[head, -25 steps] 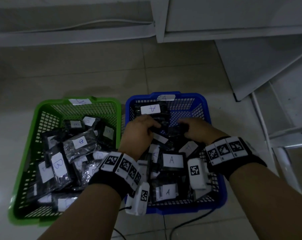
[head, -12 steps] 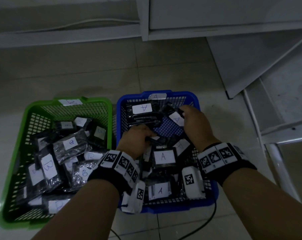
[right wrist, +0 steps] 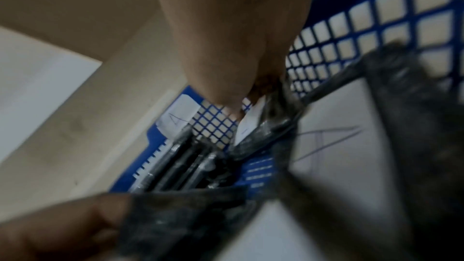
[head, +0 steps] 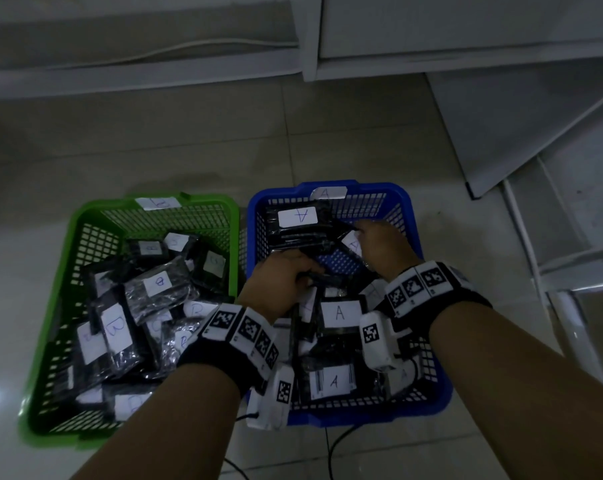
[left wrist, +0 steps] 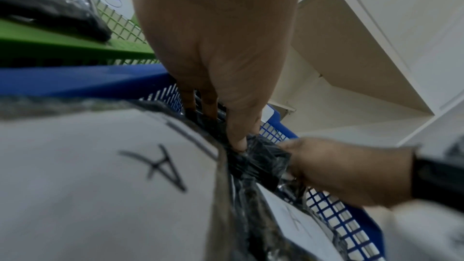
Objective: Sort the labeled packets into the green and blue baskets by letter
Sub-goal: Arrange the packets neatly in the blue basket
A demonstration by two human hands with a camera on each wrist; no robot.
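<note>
Two baskets stand side by side on the floor. The green basket (head: 85,230) on the left holds several black packets with B labels (head: 114,329). The blue basket (head: 409,216) on the right holds several packets marked A (head: 339,312). Both hands are inside the blue basket. My left hand (head: 286,278) grips a black packet (head: 327,280) at the basket's middle; the left wrist view shows its fingers (left wrist: 241,138) pinching crinkled black plastic (left wrist: 258,160). My right hand (head: 379,244) holds an A packet (head: 352,244) upright near the far wall, beside a standing row of packets (head: 298,218).
White cabinet fronts (head: 466,26) and a leaning white panel (head: 500,133) stand behind and to the right of the baskets. A white metal frame (head: 570,265) lies right of the blue basket. A black cable (head: 341,441) runs on the tiles at the near edge.
My right hand has carried an A packet from the basket's middle up to the far wall. The left hand stayed at the middle, still gripping its packet.
</note>
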